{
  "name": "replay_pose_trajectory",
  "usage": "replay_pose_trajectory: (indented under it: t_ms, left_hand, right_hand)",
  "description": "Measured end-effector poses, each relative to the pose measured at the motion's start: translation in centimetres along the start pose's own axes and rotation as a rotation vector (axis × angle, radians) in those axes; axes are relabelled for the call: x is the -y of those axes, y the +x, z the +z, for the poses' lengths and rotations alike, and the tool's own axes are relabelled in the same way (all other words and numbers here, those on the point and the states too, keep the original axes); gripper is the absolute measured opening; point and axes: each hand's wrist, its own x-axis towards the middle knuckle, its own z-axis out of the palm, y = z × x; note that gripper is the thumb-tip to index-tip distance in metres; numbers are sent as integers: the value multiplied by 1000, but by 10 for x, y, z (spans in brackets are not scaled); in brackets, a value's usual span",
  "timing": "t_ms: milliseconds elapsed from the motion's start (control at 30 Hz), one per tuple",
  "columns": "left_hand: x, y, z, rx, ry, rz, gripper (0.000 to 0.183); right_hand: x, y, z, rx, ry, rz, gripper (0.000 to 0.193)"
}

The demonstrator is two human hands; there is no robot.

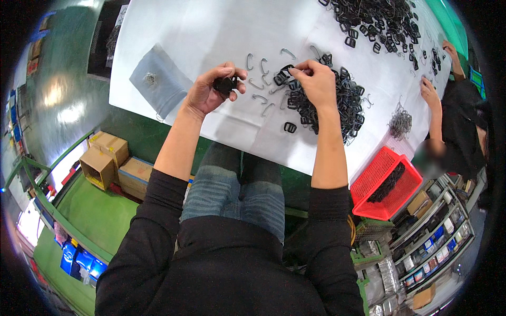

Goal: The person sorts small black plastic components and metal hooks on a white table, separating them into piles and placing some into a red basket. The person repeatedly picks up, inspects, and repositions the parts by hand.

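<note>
My left hand (pixel 211 89) is closed around several black slide buckles (pixel 225 84), held above the white table. To its right, my right hand (pixel 317 81) pinches another black buckle (pixel 283 75) between thumb and fingers, at the upper left edge of a pile of black buckles (pixel 348 100). Bent metal wire hooks (pixel 258 84) lie scattered between my two hands. One single buckle (pixel 290 127) rests apart from the pile, nearer to me.
A grey plastic bag (pixel 161 79) with small wire pieces on it lies at left. A larger buckle heap (pixel 377 21) is at far right. A wire tangle (pixel 400 122) and a red basket (pixel 363 181) holding black parts are at right, near a co-worker's hands (pixel 431 95). Cardboard boxes (pixel 108 152) stand lower left.
</note>
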Motion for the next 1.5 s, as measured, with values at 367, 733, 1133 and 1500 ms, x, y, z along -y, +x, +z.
replay_pose_trajectory:
  t_ms: [367, 733, 1133, 1500]
  left_hand:
    - [22, 30, 5, -367, 610, -94, 24]
    - [42, 116, 30, -526, 1649, 556, 28]
    - [4, 66, 17, -263, 781, 1, 19]
    - [46, 74, 70, 222, 880, -141, 39]
  right_hand:
    - [-17, -2, 5, -201, -53, 239, 28]
    - [-50, -47, -18, -115, 932, 438, 15]
    - [-49, -59, -17, -363, 151, 351, 21]
    - [-7, -79, -35, -236, 266, 151, 15]
